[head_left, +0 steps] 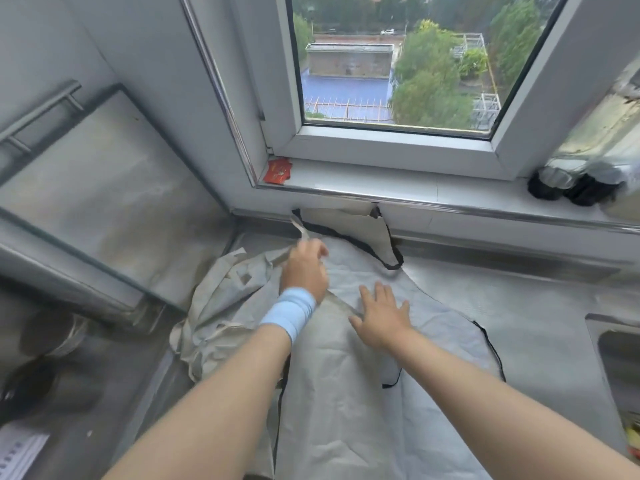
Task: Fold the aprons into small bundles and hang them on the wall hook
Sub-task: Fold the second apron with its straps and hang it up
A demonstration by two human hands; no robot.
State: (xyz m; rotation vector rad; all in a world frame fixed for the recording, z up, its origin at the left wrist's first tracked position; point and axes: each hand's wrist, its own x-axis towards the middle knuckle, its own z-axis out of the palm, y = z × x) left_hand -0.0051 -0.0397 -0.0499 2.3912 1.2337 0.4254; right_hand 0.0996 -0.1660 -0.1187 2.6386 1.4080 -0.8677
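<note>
we pin the grey apron (346, 403) under the flat, spread fingers of our right hand (381, 322) while, at the apron's top-left edge, the fingers of our left hand (304, 271) seem to pinch its tie (300, 233), lifting it clear for folding.

left hand (304, 271) blurred, apron (346, 393) hem cut off

Flat pale grey fabric apron (346, 410), frame centre: black edge binding, cream underside. Crumpled cloth apron (221, 299), left of centre: plain beige. Elastic wristband (289, 311), centre: light blue.
</note>
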